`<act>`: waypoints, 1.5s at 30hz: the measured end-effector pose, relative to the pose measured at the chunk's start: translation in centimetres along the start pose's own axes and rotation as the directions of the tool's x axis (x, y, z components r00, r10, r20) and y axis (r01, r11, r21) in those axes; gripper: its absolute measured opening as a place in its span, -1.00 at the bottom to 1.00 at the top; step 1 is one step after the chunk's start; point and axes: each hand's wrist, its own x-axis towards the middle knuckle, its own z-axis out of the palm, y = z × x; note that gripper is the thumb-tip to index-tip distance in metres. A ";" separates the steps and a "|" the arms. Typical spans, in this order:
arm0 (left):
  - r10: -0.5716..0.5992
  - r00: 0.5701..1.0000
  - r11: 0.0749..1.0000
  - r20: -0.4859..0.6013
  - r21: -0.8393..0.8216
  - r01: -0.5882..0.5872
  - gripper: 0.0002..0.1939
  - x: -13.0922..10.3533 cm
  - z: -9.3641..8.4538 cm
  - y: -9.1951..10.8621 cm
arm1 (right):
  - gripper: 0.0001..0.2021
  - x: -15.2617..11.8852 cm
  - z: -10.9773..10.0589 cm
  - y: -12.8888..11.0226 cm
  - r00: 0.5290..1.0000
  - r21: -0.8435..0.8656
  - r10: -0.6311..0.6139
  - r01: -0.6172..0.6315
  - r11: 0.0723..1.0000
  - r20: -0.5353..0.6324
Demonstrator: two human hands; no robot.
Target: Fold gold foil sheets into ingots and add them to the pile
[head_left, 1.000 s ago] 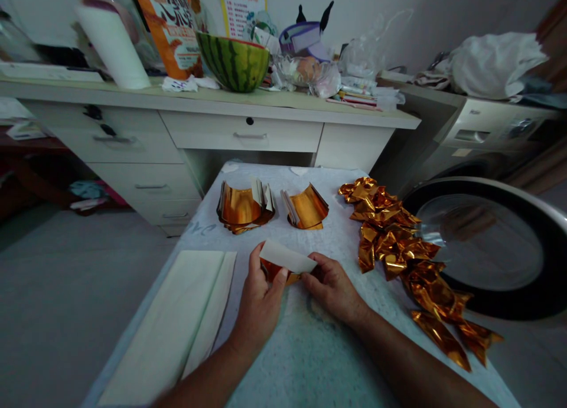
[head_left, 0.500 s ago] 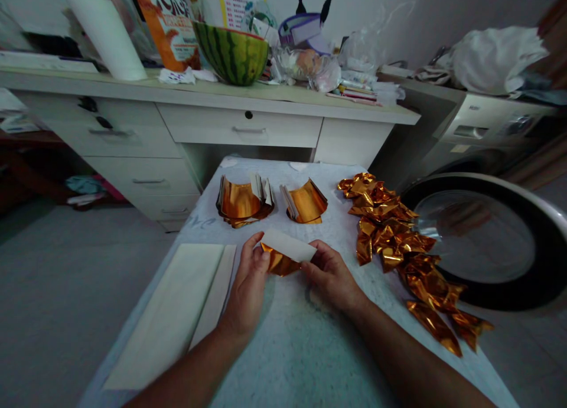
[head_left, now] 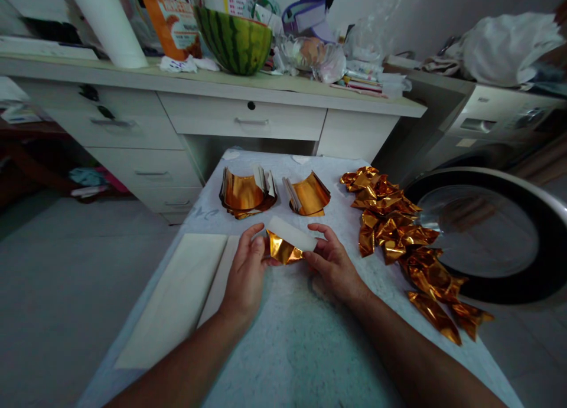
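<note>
Between my two hands is a folded sheet of gold foil paper (head_left: 283,248), its white backing turned up along the top and its shiny gold side toward me. My left hand (head_left: 248,266) grips its left end, thumb in front and fingers partly hidden behind. On the other end, my right hand (head_left: 330,260) pinches the corner between thumb and fingers. Just beyond them lie two curled stacks of gold foil sheets, a larger left stack (head_left: 243,194) and a smaller right stack (head_left: 311,195). Several folded gold foil pieces (head_left: 394,231) are heaped to the right.
White paper sheets (head_left: 177,296) lie along the left of the cloth-covered table (head_left: 310,349). An open washing machine door (head_left: 487,234) stands close on the right. Behind is a desk (head_left: 212,121) bearing a cut watermelon (head_left: 233,42), a paper roll (head_left: 108,24) and plastic bags.
The view has tilted down slightly, raising the scene behind. The gold foil paper has shifted a little in my hands, and the fingers of both hands have loosened and spread somewhat.
</note>
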 end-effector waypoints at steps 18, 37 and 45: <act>0.031 0.992 0.953 0.123 0.295 -0.066 -0.66 -0.2 0.3 0.4 | -0.44 -0.4 0.0 0.2 0.999 -0.034 -0.013 0.014 0.999 0.048; -0.003 0.984 0.982 0.179 0.185 -0.031 -0.73 0.0 0.3 0.3 | -0.30 -0.7 -1.1 -0.1 0.846 -0.712 -0.445 0.504 0.488 0.293; 0.029 0.969 0.947 0.246 0.303 -0.105 -0.69 0.3 0.1 0.3 | -0.65 -1.1 -1.1 -0.9 0.813 -0.714 -0.498 0.539 0.447 0.302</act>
